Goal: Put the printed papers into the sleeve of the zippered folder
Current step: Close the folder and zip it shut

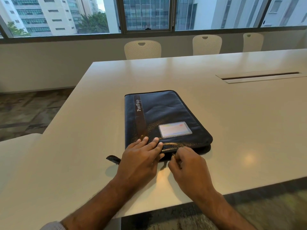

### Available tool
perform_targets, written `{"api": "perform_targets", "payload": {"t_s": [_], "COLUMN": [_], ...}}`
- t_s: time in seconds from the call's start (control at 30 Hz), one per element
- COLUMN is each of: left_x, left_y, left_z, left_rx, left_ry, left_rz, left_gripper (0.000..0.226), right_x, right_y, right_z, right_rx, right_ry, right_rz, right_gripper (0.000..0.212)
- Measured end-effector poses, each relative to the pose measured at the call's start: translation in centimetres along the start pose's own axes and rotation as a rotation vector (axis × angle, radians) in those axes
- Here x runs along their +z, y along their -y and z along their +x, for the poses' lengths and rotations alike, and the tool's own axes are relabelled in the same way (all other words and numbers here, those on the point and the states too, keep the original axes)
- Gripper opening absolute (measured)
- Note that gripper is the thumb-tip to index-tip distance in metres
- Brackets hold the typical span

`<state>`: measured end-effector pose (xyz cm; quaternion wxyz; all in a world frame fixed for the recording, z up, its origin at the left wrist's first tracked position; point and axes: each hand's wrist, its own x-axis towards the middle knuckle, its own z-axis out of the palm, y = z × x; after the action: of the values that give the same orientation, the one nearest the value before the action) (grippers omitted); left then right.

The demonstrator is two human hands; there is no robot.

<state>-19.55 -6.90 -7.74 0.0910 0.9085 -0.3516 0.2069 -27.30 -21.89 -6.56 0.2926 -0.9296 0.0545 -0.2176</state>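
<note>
White table [232, 113], shut zippered folder [166, 110], zipper pull [173, 155] half-hidden in right hand [187, 165] grip

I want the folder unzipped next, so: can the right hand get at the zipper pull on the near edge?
Probably yes: the right hand is already at the zipper pull on the folder, fingers pinched there, nothing between.

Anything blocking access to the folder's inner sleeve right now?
Yes: the zippered folder lies shut on the table, its cover over the sleeve. Left hand presses the near corner; right hand pinches the zipper pull. No papers are visible.
</note>
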Motion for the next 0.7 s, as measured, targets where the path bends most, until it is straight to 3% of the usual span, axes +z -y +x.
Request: {"api": "perform_targets", "payload": {"t_s": [0.23,0.47,0.7], "left_x": [0.3,0.0,0.0], "left_y": [-0.2,0.9,1.4], "left_z": [0.2,-0.7,-0.8], "left_rx": [0.027,0.008,0.005], "left_ry": [-0.033,0.027,0.017], "left_rz": [-0.059,-0.052,-0.097], "left_gripper": [0.056,0.044,0.043], "right_x": [0.7,-0.9,-2.6], "right_y": [1.0,-0.5,-3.3], "right_z": [-0.4,0.0,0.3], "right_rx": [-0.096,0.045,0.130], "right_ry": [0.117,0.020,-0.061], "right_rz": [0.018,-0.018,-0.049], "right_gripper": [0.020,0.042,0.035]}}
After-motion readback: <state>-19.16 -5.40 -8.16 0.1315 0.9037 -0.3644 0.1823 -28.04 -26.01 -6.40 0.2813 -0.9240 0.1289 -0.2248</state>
